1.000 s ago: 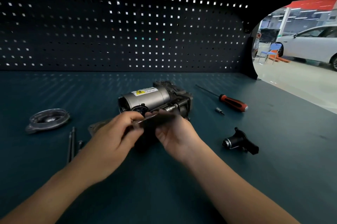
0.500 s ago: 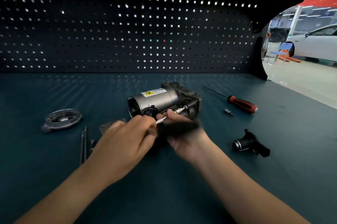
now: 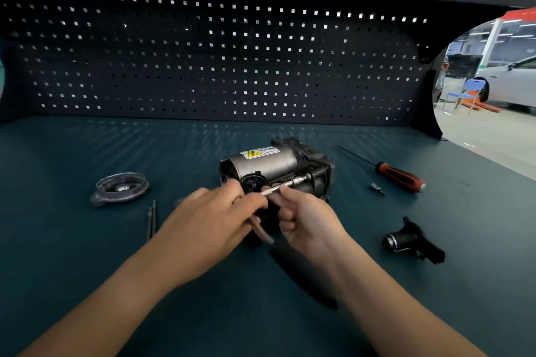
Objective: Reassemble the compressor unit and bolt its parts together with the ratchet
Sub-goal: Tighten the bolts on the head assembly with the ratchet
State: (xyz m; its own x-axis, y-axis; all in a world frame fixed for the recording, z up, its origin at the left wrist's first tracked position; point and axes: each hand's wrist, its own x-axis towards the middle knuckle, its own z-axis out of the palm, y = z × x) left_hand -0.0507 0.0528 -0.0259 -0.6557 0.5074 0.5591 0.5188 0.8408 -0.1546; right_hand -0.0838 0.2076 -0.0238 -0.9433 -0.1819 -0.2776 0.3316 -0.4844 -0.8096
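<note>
Bolting step, I judge: at the front of the grey cylindrical metal compressor [image 3: 266, 165], the left hand [image 3: 208, 220] curls its fingers [image 3: 246, 198] round the slim steel ratchet [image 3: 290, 183] while the right hand [image 3: 310, 226] pinches its shaft; next comes steady, square turning.

The left hand [image 3: 208, 220] and the right hand [image 3: 307, 220] hold the ratchet [image 3: 290, 182], and its handle between them is only a gray blur. The hands hide the low front of the compressor [image 3: 266, 165], and the words on its label [image 3: 262, 152] are too small to read. The white car [image 3: 513, 81] is cut off by the right edge.
</note>
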